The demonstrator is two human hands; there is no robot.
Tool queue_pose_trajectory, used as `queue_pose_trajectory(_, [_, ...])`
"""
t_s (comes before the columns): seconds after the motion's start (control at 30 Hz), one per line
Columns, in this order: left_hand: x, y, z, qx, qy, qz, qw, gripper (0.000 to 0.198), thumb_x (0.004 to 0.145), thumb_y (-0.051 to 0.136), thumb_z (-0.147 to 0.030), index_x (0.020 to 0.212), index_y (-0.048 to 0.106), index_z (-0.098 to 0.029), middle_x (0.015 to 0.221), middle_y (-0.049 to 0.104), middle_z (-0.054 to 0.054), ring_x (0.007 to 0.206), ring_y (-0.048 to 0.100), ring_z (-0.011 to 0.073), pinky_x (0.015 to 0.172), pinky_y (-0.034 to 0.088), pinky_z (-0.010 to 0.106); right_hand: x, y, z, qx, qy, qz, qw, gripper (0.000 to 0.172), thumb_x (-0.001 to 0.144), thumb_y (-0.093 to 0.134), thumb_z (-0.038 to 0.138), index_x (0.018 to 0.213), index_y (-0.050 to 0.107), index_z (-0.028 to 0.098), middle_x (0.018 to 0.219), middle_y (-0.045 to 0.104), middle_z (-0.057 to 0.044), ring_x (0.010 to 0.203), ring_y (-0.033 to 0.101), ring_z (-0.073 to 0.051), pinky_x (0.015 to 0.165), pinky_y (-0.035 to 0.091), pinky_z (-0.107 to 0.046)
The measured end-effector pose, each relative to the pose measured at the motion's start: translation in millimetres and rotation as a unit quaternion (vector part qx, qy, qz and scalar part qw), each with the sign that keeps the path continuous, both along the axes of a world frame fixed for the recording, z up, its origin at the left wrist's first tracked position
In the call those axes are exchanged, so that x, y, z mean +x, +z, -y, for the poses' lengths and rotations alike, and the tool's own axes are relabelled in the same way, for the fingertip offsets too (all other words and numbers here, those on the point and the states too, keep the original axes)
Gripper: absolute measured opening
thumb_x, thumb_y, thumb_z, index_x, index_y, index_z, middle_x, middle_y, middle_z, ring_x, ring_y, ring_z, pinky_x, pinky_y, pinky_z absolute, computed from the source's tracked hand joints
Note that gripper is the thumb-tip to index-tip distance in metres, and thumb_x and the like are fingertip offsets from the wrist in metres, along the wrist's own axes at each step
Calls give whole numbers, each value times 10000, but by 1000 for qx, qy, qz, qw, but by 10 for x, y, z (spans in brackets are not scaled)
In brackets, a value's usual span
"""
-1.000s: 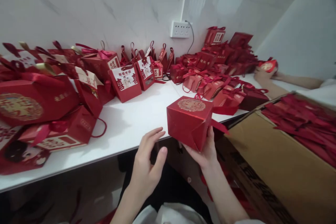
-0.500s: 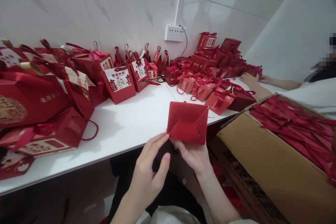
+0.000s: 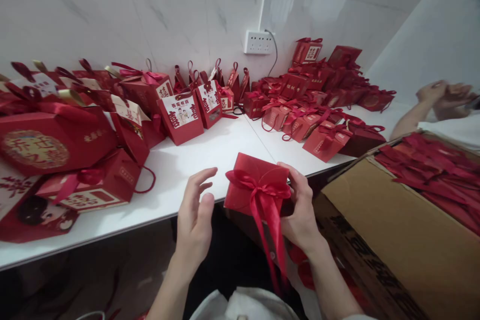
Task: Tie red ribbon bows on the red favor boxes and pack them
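A red gift box with a ribbon bow tied across its face is held over the table's front edge. The bow's long tails hang down toward my lap. My right hand grips the box along its right side, thumb and fingers wrapped round it. To the left, apart from the box, my left hand is raised with its fingers loosely curved and nothing in them.
Red gift boxes and bags crowd the left of the white table; more boxes are piled at the right. A cardboard carton of red ribboned pieces stands beside me. Another person's hands are at the far right.
The box has turned from its plain folded face to its bow side. My left hand has come away from it to the left. The other person's hands have lifted off the pile.
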State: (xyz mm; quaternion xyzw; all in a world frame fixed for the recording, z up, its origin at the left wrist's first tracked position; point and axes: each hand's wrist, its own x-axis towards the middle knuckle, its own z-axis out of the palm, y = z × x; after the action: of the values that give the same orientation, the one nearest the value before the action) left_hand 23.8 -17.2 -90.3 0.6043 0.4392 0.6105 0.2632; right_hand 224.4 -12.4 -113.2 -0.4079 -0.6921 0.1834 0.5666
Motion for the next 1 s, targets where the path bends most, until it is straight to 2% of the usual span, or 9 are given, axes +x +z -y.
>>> queue_pose_trajectory(0.17, [57,182,-6,21,17,-82,996,173,867,548,-250,1032,590,-223,957,606,38,895,584,157,798,495,294,2,78,10,30,36,46,998,937,673,734,85,1406,245,403,1441,324,-59,1335,344,-308,1033,417,-535])
queue_pose_trajectory(0.23, [89,243,37,77,47,-109,990,91,848,564,-158,918,597,-205,832,583,13,785,562,128,708,486,256,-6,77,14,26,42,44,998,934,675,725,78,1406,244,403,1441,325,-55,1332,348,-309,1033,417,-535])
queue_pose_trajectory(0.3, [128,296,105,179,48,-169,968,103,814,596,-97,868,609,-184,751,560,4,721,523,120,662,465,254,-14,62,18,17,37,35,999,919,682,723,93,1405,246,398,1437,329,-56,1330,351,-306,1038,412,-533])
queue_pose_trajectory(0.37, [173,336,180,281,29,-245,928,117,783,627,-77,868,643,-156,711,563,10,718,497,132,688,452,293,-21,46,25,12,31,25,999,888,700,712,113,1403,249,394,1431,332,-61,1327,355,-301,1046,405,-528])
queue_pose_trajectory(0.47, [227,369,264,339,9,-313,887,103,784,618,-69,850,678,-121,686,593,24,731,488,143,722,439,328,-28,45,46,11,38,15,999,871,718,708,140,1407,239,393,1427,324,-67,1320,361,-292,1050,407,-511])
queue_pose_trajectory(0.67, [243,405,351,338,18,-335,879,110,806,607,-81,850,688,-141,646,616,10,720,503,130,718,448,304,-16,49,74,6,37,-6,999,848,727,710,147,1403,253,377,1421,329,-79,1312,379,-273,1037,426,-476])
queue_pose_trajectory(0.87, [285,414,390,327,19,-305,894,84,827,597,-114,838,677,-137,614,605,2,669,501,120,696,433,299,26,36,102,-7,20,-21,1000,836,669,771,228,1371,324,312,1394,389,-111,1268,440,-292,1013,438,-487])
queue_pose_trajectory(0.93, [226,400,292,297,53,-268,915,58,813,610,-117,789,642,-159,594,573,-19,611,491,104,647,423,267,31,51,133,-33,25,-31,999,910,605,818,253,1369,326,306,1397,385,-115,1259,450,-308,996,454,-475])
queue_pose_trajectory(1.0, [115,371,133,204,133,-211,947,106,805,608,-120,719,582,-176,589,539,-37,567,477,85,593,405,229,41,83,159,-96,37,-89,991,994,565,841,316,1388,283,310,1396,398,-117,1232,480,-327,956,486,-475])
